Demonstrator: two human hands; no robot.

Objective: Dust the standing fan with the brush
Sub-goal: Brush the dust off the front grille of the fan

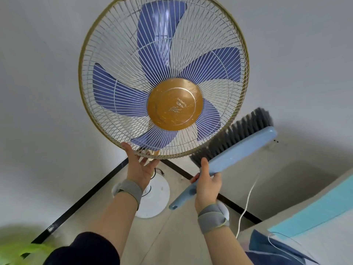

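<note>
I see left hand (139, 169), fingers spread, touching fan (164, 77) bottom rim; right hand (207, 186) has fingers curled round brush (235, 150) handle, bristles at fan's lower right.

My fan (164, 73) fills the upper centre of the frame, with the wall (38, 73) behind it. My left hand (137, 167) touches its bottom rim. To the lower right, my right hand (207, 186) holds the brush (238, 150), bristles against the rim. The fan base (154, 197) stands on the floor (172, 236) below, between my forearms.
</note>
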